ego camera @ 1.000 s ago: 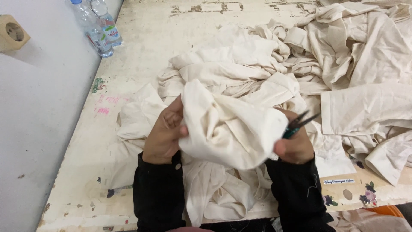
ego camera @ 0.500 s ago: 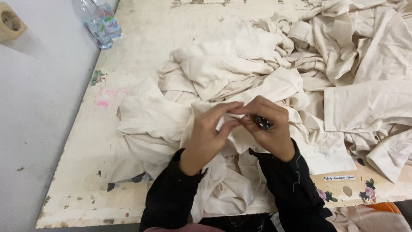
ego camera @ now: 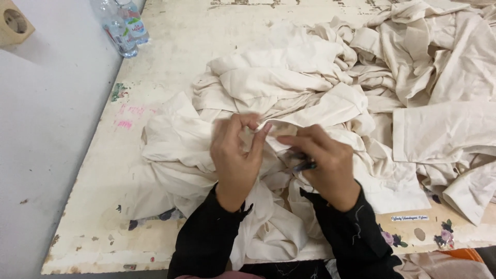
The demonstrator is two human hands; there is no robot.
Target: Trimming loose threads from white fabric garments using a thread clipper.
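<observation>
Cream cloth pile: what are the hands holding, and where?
The left hand pinches a fold of the cream cloth between its fingertips; the right hand grips a small dark tool by its middle.

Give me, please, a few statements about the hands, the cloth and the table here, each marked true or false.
1. Both hands pinch the cream cloth. True.
2. The right hand also holds a small dark tool. True.
3. The sleeves are white. False: they are black.
4. Plastic bottles stand at the table's far left edge. True.
5. The left hand rests flat on the bare table. False: its fingers grip cloth.
</observation>
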